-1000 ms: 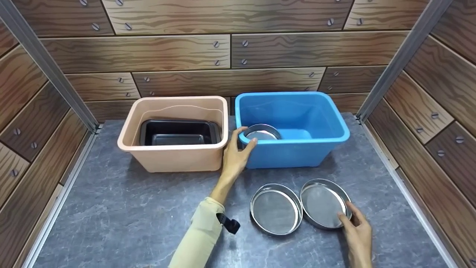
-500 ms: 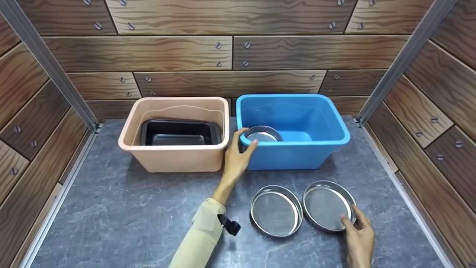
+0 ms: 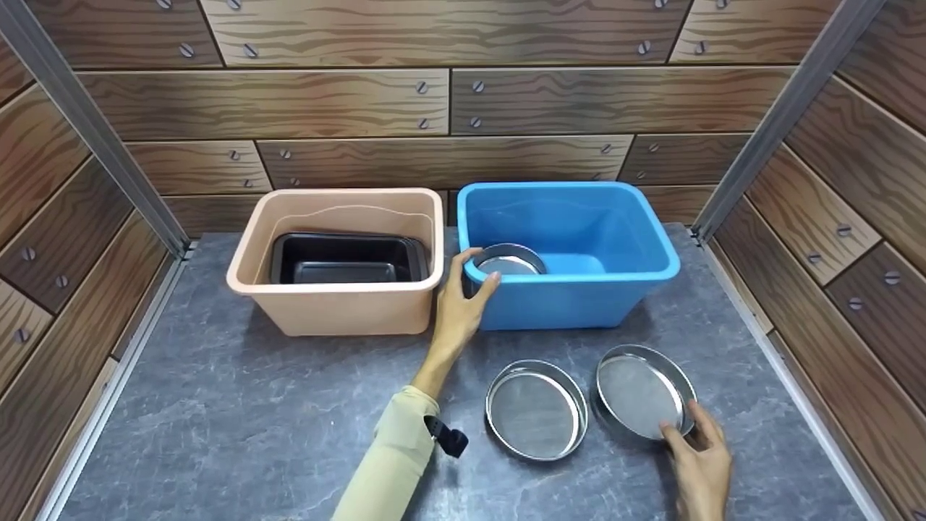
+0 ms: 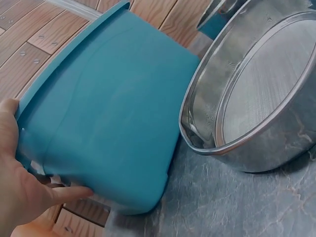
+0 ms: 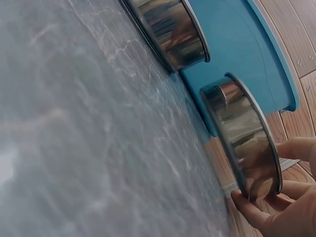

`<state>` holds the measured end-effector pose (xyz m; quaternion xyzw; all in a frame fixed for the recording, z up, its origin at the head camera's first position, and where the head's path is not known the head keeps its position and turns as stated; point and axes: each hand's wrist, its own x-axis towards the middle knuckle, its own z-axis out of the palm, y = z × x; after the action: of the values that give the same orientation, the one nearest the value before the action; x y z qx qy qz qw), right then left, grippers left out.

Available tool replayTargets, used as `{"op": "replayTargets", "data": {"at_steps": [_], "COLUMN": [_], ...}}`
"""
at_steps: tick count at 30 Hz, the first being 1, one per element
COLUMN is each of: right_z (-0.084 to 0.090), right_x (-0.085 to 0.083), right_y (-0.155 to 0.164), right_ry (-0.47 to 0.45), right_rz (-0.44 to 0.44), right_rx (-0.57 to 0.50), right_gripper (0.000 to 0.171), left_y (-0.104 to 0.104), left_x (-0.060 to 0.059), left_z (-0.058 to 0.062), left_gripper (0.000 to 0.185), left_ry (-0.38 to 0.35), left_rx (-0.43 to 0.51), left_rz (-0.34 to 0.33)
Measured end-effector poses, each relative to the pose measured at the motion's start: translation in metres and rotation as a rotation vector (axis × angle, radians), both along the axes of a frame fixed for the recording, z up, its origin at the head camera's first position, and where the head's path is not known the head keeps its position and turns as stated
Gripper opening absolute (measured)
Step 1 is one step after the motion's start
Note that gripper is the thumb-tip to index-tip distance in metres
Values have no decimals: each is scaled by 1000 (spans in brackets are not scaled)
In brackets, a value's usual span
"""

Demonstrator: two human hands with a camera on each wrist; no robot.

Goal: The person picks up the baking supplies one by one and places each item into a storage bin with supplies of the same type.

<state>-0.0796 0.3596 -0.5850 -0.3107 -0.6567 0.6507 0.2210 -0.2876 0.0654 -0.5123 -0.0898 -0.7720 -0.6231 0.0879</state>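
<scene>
From above, I see the left grip [image 3: 457,311] pinching the near left corner of the blue bin [image 3: 553,305], where a round metal vessel [image 3: 511,263] sits inside. The right grip [image 3: 700,463] pinches the held sieve [image 3: 640,396], right of the resting sieve [image 3: 537,414].

From the left wrist, thumb and fingers clasp the bin's rim.

From the right wrist, the held sieve hangs just off the surface [image 5: 98,138].

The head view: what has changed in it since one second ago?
The held sieve moved right with the right hand, away from the other sieve, and now seems lifted off the table. Unchanged: the left hand gripping the blue bin, and the other sieve.
</scene>
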Motion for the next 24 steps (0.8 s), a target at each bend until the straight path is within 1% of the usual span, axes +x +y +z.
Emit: {"op": "replayTargets", "data": {"at_steps": [4,11,15,18,24], "right_z": [2,9,14,18,26], "right_x": [0,1,1,0,-2], "right_y": [-2,-5,-5,-7,-14], "right_ry": [-19,19,4,1,67], "right_rz": [16,40,59,53,28], "right_rx": [4,-39,-49,-68,-107], "right_gripper": [67,74,75,74,71], "left_y": [-1,-1,-1,-2,-3], "left_x": [-1,-4,-4,-5,-6], "left_z": [1,-1,-1,-2,-2], "left_gripper": [54,54,57,60,60], "left_ry": [14,42,33,39,74], "left_rx": [-20,-22,-21,-21,-17], "left_rz": [-3,-6,-2,-2,5]}}
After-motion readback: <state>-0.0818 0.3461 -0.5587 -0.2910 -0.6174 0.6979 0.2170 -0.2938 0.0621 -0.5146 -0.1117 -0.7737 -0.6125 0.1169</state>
